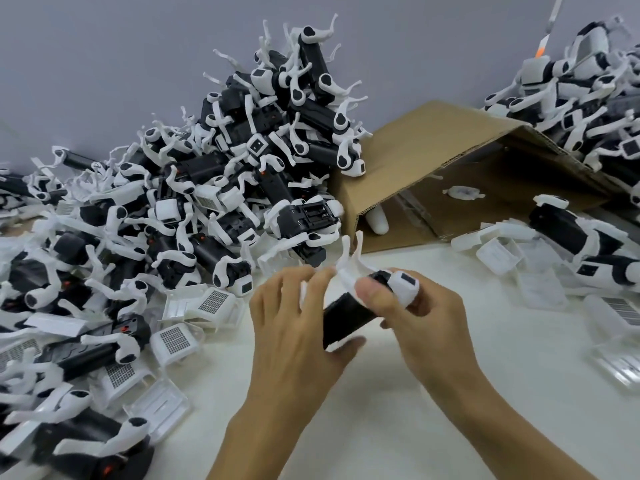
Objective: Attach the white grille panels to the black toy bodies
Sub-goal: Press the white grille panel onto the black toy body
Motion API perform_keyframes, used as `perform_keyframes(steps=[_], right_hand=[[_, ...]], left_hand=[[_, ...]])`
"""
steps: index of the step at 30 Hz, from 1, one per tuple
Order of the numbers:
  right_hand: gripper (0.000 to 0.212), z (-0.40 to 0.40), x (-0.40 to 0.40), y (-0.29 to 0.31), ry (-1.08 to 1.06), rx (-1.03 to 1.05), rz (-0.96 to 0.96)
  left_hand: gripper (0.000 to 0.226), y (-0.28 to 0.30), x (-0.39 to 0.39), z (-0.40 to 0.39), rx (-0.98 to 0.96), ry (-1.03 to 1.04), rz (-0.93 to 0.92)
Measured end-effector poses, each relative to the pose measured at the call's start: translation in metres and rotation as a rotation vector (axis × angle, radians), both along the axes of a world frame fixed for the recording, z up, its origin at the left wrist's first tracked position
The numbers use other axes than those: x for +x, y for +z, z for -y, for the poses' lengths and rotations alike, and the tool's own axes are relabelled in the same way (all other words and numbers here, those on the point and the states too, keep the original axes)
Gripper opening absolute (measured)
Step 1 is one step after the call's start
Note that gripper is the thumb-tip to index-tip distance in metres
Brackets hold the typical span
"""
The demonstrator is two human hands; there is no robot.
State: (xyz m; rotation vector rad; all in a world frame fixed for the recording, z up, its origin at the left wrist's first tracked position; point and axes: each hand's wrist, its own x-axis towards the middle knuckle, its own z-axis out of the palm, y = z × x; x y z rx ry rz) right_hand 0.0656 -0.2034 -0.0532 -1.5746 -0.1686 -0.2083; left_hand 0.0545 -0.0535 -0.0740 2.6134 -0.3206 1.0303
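Observation:
Over the white table, both hands hold one black toy body (346,315) with white legs (349,263) and a white head end (403,285). My left hand (298,327) cups the body's lower end, thumb under it, fingertips against a white piece on its far side that is mostly hidden. My right hand (420,318) grips the head end, thumb pressed on the white shoulder. Loose white grille panels (213,303) (176,341) lie to the left of my hands.
A tall heap of black-and-white toy bodies (263,161) fills the left and back. A tipped cardboard box (460,168) lies behind my hands. A second heap (585,98) and more white panels (498,252) sit at the right.

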Motion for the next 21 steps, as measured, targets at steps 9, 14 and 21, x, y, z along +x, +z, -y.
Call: perform_keyframes(steps=[9, 14, 21], right_hand=[[0.065, 0.001, 0.006, 0.007, 0.120, 0.152, -0.131], [0.063, -0.003, -0.005, -0.006, 0.213, -0.236, 0.321], [0.033, -0.005, -0.005, -0.015, 0.255, -0.290, 0.382]], left_hand=[[0.030, 0.019, -0.002, -0.001, -1.456, -0.307, -0.204], [0.039, 0.020, 0.000, -0.005, -2.082, -0.525, -0.526], [0.044, 0.015, -0.006, 0.012, -2.146, -0.618, -0.672]])
